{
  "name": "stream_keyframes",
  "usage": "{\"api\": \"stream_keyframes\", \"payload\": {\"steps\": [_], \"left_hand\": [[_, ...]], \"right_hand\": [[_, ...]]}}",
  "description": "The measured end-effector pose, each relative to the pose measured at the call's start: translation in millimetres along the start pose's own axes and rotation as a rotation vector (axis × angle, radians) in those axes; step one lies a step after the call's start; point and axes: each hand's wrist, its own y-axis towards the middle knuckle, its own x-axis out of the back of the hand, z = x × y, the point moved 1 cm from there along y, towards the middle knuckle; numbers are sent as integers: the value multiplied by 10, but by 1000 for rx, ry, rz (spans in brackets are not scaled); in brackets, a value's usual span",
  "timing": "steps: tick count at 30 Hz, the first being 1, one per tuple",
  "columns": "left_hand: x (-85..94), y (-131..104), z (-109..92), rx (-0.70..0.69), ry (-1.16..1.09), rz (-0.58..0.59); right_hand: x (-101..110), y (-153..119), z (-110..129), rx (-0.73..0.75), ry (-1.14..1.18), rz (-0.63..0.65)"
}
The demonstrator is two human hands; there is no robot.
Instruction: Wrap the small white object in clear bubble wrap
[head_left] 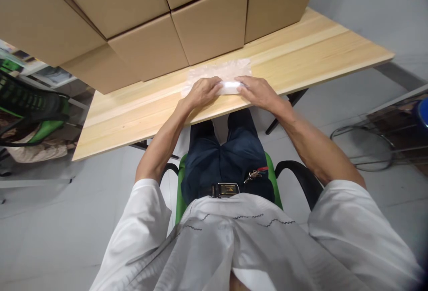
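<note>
Near the table's front edge, my left hand [204,90] and my right hand [257,90] grip the two ends of a small white oblong item [230,88]. My fingers are curled over it from both sides and hide its ends, so its exact kind is unclear. Under and behind it lies a crinkled translucent sheet that looks like bubble wrap [230,68]. The sheet is spread flat on the wood and reaches back toward the boxes.
Large brown cardboard boxes [210,23] are stacked along the back of the wooden table [334,54]. I sit on a green chair [180,188] with black armrests. Another green and black chair [33,103] stands at the left. A blue object [423,114] is at the right edge.
</note>
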Motion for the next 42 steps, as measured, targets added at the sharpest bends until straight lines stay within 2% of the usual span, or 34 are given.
{"api": "stream_keyframes", "payload": {"steps": [6, 9, 12, 15, 21, 26, 34, 42], "left_hand": [[-23, 200, 73, 94, 79, 19], [-94, 251, 151, 129, 149, -15], [-152, 252, 216, 147, 191, -80], [-127, 174, 179, 194, 290, -77], [93, -118, -23, 316, 475, 16], [130, -244, 64, 375, 456, -37], [206, -287, 192, 513, 374, -56], [190, -238, 225, 551, 376, -45]], "right_hand": [[11, 183, -76, -64, 22, -40], [-9, 278, -109, -75, -25, -61], [-26, 384, -90, -122, -112, -11], [-21, 484, 23, -228, -226, 69], [97, 546, 418, -417, -368, 220], [171, 510, 597, -437, -311, 246], [39, 569, 470, -475, -264, 229], [-121, 621, 296, -446, -228, 154]]}}
